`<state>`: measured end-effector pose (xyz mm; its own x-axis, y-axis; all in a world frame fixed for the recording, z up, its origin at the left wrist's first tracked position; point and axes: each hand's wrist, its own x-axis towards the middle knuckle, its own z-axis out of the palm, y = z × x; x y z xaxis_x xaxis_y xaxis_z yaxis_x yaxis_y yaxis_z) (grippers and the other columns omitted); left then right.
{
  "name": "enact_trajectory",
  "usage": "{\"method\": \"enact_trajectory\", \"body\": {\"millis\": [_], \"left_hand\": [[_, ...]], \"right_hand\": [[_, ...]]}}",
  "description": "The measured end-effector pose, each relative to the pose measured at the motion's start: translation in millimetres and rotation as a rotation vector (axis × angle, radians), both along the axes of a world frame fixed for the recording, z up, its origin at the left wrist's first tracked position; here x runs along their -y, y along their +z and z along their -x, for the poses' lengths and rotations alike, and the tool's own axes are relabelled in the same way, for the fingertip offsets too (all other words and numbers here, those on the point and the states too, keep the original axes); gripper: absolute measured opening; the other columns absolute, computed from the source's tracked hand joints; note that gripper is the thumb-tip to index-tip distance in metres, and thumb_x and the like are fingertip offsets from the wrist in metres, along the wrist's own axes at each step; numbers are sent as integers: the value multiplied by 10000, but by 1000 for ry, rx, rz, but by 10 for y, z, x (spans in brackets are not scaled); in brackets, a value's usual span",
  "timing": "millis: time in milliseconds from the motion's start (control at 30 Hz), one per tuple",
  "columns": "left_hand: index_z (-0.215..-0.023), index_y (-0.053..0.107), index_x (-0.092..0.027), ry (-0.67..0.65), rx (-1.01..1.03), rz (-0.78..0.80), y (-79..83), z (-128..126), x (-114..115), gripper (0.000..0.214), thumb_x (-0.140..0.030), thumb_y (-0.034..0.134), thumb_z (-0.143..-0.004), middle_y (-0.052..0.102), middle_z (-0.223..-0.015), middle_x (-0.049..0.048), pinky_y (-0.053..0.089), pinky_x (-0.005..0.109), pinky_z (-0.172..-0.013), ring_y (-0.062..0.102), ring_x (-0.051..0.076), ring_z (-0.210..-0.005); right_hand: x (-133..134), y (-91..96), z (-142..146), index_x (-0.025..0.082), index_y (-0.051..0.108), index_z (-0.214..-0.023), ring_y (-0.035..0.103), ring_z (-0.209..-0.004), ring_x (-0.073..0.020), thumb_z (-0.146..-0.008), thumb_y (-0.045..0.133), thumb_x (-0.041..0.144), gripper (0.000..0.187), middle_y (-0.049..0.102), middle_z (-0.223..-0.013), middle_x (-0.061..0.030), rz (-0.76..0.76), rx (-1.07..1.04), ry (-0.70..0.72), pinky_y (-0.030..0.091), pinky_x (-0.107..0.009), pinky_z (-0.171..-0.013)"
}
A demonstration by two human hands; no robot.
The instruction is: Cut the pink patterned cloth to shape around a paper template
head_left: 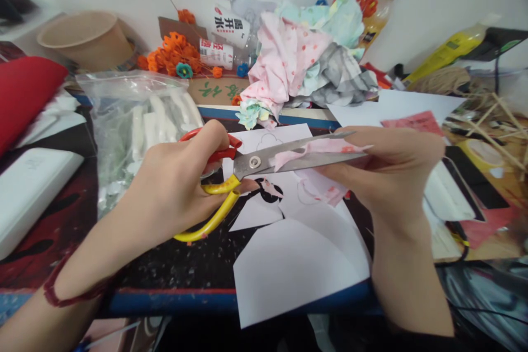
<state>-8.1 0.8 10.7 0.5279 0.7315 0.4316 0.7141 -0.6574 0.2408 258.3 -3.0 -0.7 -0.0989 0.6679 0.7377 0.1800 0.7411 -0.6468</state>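
My left hand (pixel 173 187) is closed round the red and yellow handles of a pair of scissors (pixel 251 163), whose blades point right and are partly apart. Between the blades lies a strip of pink patterned paper (pixel 317 148). My right hand (pixel 391 168) pinches that paper at its right end, fingers pressed together, with more of the pink paper hanging below the blades. Both hands hover above white paper sheets (pixel 297 264) lying on the dark table (pixel 173 269).
A heap of crumpled pink, green and grey paper (pixel 305 55) sits at the back. A clear plastic bag (pixel 136 115) lies left, with a white box (pixel 33 181) and a red cloth (pixel 25 88) beyond it. Orange paper flowers (pixel 177 52), bottles, a brown bowl (pixel 82 36) and sticks (pixel 490 121) crowd the edges.
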Motion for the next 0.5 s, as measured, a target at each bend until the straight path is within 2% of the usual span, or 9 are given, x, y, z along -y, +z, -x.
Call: {"method": "enact_trajectory", "body": {"millis": [233, 400, 500], "left_hand": [[-951, 425, -223, -13, -39, 8, 28, -4, 31, 387, -561, 612, -957, 699, -748, 12, 409, 254, -486, 711, 191, -601], [-968, 441, -222, -41, -10, 69, 36, -2, 39, 373, -482, 704, -921, 729, -833, 9, 443, 244, -532, 716, 172, -643], [-965, 441, -230, -48, 27, 105, 15, 2, 37, 401, -507, 724, -901, 729, -837, -5, 448, 240, -538, 707, 158, -642]], "right_hand": [[5, 1, -43, 207, 834, -862, 674, -646, -92, -611, 837, -85, 386, 783, -764, 43, -7, 42, 37, 528, -211, -577], [7, 17, -50, 251, 836, -880, 684, -628, -122, -659, 853, -13, 345, 782, -747, 44, -25, 71, 23, 557, -243, -546], [15, 23, -41, 288, 834, -889, 695, -627, -137, -688, 844, 10, 343, 785, -750, 51, -9, 72, 1, 578, -266, -536]]}}
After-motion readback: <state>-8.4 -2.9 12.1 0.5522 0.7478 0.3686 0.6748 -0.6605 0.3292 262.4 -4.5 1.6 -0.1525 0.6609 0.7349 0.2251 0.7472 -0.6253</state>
